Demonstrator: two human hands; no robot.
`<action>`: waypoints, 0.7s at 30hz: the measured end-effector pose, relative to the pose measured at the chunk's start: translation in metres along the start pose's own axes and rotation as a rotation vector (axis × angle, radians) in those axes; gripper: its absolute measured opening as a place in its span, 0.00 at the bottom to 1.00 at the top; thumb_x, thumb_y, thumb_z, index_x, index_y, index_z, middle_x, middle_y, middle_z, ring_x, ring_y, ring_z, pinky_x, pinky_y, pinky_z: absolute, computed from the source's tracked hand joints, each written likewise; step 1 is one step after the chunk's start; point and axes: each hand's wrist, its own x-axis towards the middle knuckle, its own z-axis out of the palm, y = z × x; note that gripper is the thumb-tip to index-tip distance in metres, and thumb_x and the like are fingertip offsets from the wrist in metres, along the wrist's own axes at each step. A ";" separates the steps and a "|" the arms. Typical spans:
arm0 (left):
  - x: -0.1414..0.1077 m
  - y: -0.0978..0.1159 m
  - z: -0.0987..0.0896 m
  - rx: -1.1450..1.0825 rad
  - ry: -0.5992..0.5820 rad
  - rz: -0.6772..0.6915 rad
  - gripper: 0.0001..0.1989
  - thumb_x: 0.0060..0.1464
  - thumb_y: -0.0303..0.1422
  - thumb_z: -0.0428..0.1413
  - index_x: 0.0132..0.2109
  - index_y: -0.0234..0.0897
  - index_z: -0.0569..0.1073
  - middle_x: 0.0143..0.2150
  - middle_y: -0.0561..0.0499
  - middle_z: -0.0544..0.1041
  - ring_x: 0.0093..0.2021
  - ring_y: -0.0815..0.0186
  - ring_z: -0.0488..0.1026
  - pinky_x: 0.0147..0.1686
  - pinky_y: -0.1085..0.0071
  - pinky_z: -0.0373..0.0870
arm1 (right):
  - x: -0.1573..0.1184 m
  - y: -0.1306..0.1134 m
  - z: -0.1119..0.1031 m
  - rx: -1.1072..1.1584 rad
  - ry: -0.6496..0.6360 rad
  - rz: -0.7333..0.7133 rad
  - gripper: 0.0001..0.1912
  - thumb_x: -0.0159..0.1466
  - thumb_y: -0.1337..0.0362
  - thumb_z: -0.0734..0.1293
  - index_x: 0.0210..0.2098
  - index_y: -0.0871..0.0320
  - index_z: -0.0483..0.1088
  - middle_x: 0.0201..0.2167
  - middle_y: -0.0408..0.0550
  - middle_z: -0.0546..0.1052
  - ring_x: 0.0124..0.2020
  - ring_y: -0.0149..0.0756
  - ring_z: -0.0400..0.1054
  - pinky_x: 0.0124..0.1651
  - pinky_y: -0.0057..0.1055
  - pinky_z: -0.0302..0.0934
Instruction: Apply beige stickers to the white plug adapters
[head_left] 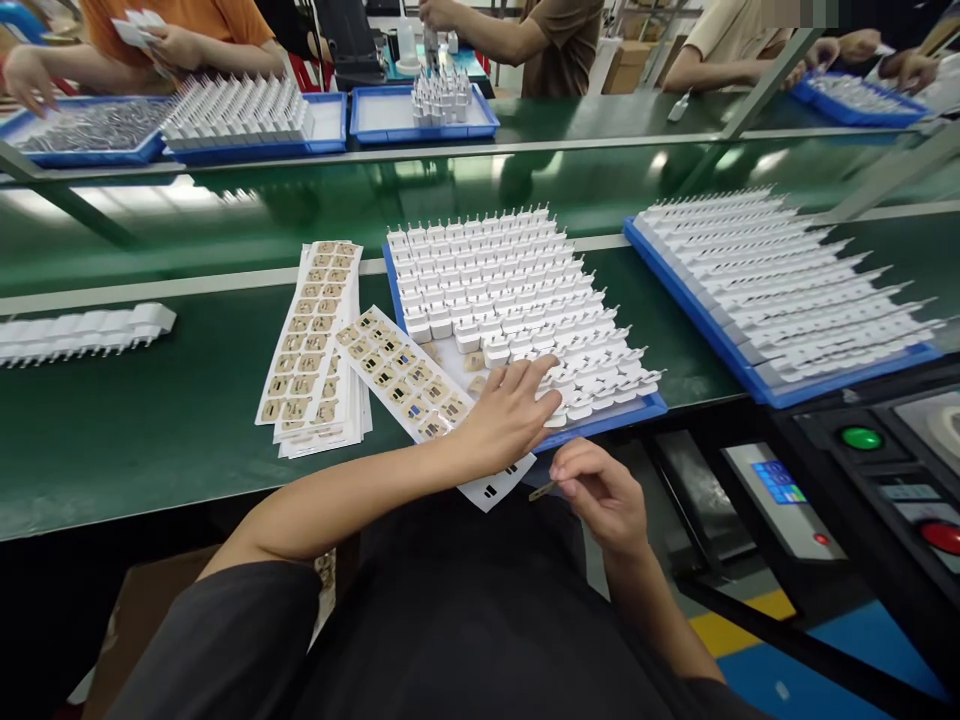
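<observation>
My left hand (510, 415) reaches over the near edge of a blue tray (611, 420), its bent fingers closed on a white plug adapter (555, 418) in the near row. White plug adapters (495, 270) fill most of this tray in rows, pins upward. Under my left forearm lies a sheet of tan stickers (401, 370), with black and blue marks, overhanging the table edge. In front of my body, my right hand (604, 490) pinches a small tan sticker (541, 491) between thumb and fingertips. A few loose tan pieces (474, 362) lie in the tray's near left part.
Stacked sticker sheets (311, 340) lie left of the tray. A row of white adapters (82, 330) is farther left. Another loaded tray (787, 290) stands right, above a machine panel with a red button (941, 537). Across the green bench, several people handle parts beside blue trays (424, 130).
</observation>
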 end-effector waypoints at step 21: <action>-0.124 -0.012 -0.019 -1.060 0.406 -0.628 0.20 0.54 0.35 0.64 0.51 0.39 0.67 0.51 0.40 0.78 0.50 0.57 0.78 0.48 0.61 0.77 | 0.052 -0.007 0.076 0.168 -0.266 -0.018 0.03 0.65 0.68 0.69 0.38 0.55 0.73 0.33 0.46 0.78 0.37 0.35 0.74 0.43 0.32 0.69</action>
